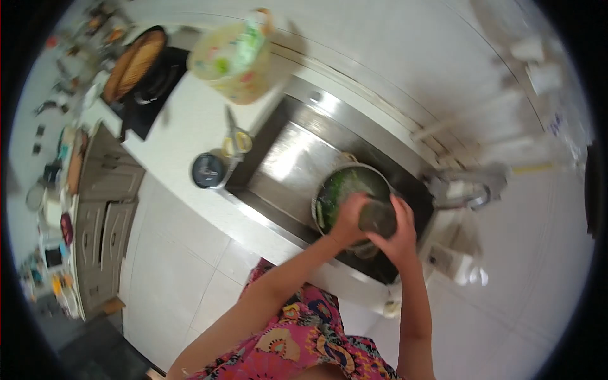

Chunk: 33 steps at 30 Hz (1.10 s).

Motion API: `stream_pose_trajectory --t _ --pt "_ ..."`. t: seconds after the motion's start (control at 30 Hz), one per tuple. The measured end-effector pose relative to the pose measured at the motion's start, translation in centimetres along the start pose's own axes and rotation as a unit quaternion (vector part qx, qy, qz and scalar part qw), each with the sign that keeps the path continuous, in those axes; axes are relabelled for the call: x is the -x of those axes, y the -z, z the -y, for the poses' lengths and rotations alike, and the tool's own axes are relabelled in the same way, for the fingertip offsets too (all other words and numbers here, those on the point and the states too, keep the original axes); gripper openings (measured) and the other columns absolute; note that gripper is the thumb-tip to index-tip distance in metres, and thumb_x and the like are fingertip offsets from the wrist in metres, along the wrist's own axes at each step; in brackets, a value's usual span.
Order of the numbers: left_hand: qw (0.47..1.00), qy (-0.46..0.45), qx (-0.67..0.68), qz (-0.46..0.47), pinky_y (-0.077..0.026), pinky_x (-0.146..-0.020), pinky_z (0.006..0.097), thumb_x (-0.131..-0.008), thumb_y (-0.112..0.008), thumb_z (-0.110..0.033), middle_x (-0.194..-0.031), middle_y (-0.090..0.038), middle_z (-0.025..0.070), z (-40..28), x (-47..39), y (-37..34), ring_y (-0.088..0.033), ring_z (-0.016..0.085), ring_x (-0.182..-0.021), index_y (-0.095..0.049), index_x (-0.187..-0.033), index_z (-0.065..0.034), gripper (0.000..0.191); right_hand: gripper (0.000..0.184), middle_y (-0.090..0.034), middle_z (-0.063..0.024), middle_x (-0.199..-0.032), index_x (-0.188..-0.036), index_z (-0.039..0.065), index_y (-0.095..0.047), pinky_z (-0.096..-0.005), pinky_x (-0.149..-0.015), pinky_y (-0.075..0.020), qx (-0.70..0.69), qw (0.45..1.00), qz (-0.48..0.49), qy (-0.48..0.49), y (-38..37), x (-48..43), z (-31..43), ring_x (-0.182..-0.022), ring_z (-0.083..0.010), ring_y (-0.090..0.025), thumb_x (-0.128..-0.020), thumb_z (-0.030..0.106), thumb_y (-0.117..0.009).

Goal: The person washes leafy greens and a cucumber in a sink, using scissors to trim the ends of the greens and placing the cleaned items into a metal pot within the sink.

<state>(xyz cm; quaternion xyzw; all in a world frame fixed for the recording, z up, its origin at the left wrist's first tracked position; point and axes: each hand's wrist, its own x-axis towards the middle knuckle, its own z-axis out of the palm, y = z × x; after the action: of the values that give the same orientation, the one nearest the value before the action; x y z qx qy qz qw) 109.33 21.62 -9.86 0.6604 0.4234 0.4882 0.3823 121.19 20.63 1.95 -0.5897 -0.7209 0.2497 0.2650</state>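
Note:
A steel sink basin (289, 156) is set in the white counter in front of me. A round pot (316, 190) with leafy greens (344, 183) in liquid stands in it. Over the pot's near right side, my right hand (401, 237) grips a dark green round object (378, 219), perhaps a jar or cup, with thumb and fingers around it. My left hand (350, 221) is against the object's left side, its fingers blurred. Whether the left hand also bears its weight is unclear. Part of the pot's rim is hidden behind my hands.
A faucet (468, 195) is at the sink's right end. Scissors (236, 140) and a dark round container (207, 170) lie left of the sink. Farther back stand a patterned bucket (242, 88) and a stove (159, 95) with a large pan (135, 66).

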Motion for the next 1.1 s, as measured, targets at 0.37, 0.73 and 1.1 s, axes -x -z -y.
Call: stream_pose_trajectory --t 0.37,0.73,1.1 --pt "0.999 -0.016 -0.021 0.028 -0.027 -0.090 0.0376 -0.040 -0.070 -0.015 -0.116 -0.034 0.0160 -1.4 -1.0 6.8 -0.030 0.032 -0.110 -0.035 -0.107 -0.0053 0.076 0.072 -0.030 -0.0160 -0.116 -0.116 0.005 -0.032 -0.0365 -0.081 -0.0332 -0.003 0.998 -0.018 0.068 -1.1 -0.6 6.6 -0.105 -0.0298 -0.033 -0.053 0.011 -0.066" --pt "0.707 0.380 0.519 -0.293 -0.037 -0.078 0.0433 -0.069 -0.042 -0.055 -0.104 -0.043 0.0152 1.4 -8.6 30.7 -0.045 0.029 -0.094 -0.032 -0.111 0.0004 0.070 0.020 -0.055 -0.0139 -0.086 -0.091 0.002 -0.052 -0.0276 -0.070 -0.0418 -0.218 0.885 0.174 -0.372 -15.5 2.7 -8.9 -0.077 -0.0199 -0.055 -0.073 0.009 -0.046" --pt "0.622 0.348 0.640 -0.287 -0.045 -0.077 0.0367 -0.068 -0.050 -0.040 -0.105 -0.036 0.0248 11.2 -7.4 38.4 -0.040 0.036 -0.096 -0.033 -0.110 0.0038 0.062 0.052 -0.048 -0.0214 -0.098 -0.108 -0.001 -0.039 -0.0348 -0.078 -0.0365 -0.058 0.892 0.146 -0.424 -27.7 0.4 -10.0 -0.089 -0.0327 -0.047 -0.067 0.028 -0.056"
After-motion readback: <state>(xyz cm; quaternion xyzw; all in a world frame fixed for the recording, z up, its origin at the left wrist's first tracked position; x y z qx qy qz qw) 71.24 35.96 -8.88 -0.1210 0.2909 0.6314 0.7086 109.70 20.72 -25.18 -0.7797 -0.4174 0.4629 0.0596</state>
